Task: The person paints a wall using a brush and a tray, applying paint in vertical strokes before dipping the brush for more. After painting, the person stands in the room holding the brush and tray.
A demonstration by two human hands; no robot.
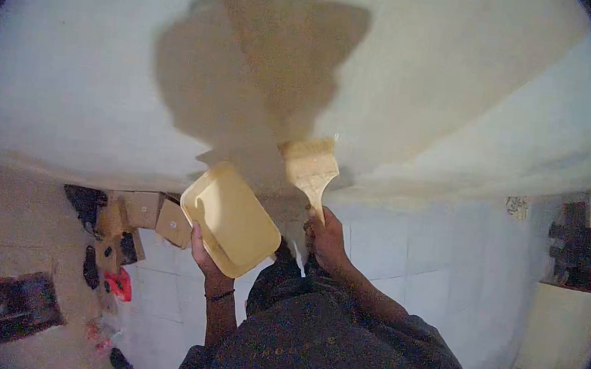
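Note:
My left hand (206, 256) is closed on the edge of a pale yellow rectangular plastic tub (237, 218), tilted so that its open side shows. What lies inside it I cannot make out. In my right hand (328, 241) is a wide paintbrush (312, 170), gripped by its handle with the bristles pointing up and away from me. The bristles are at or close to the pale wall (424, 75); whether they touch it I cannot tell. A large shadow falls on the wall above both hands.
Cardboard boxes (140, 208) and a red item (119, 284) lie on the floor to the left. A dark rectangular object (23, 306) is at the lower left. To the right stands a pale cabinet-like piece (561, 346) with dark things on top. Light tiles (412, 252) cover the floor.

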